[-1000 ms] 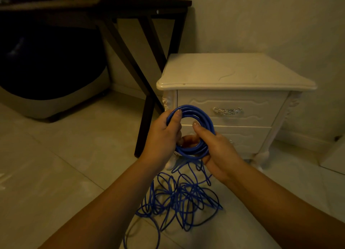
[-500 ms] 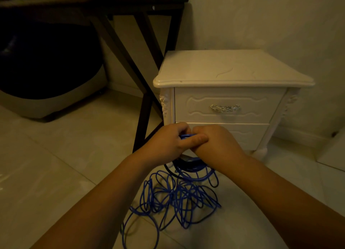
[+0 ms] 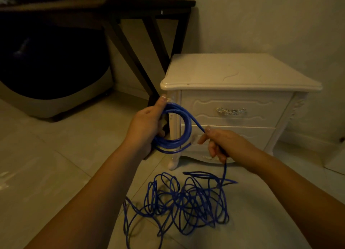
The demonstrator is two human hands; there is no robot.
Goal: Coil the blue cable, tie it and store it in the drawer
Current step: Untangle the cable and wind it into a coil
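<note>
Reaching forward with both forearms, clasping the coiled part of the blue cable (image 3: 189, 129) in the left grip (image 3: 147, 125), thumb raised along its top, and pinching its free strand in the right grip (image 3: 222, 144) just right of that coil.

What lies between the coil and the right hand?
Head view: one strand of the blue cable runs from the coil in the left hand to the right hand, which pinches it.

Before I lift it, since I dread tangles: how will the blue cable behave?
Likely floppy: the blue cable droops from the right hand to a loose heap on the floor. Probably somewhat springy: the coil in the left hand forms round loops. The heap's crossed loops may snag.
</note>
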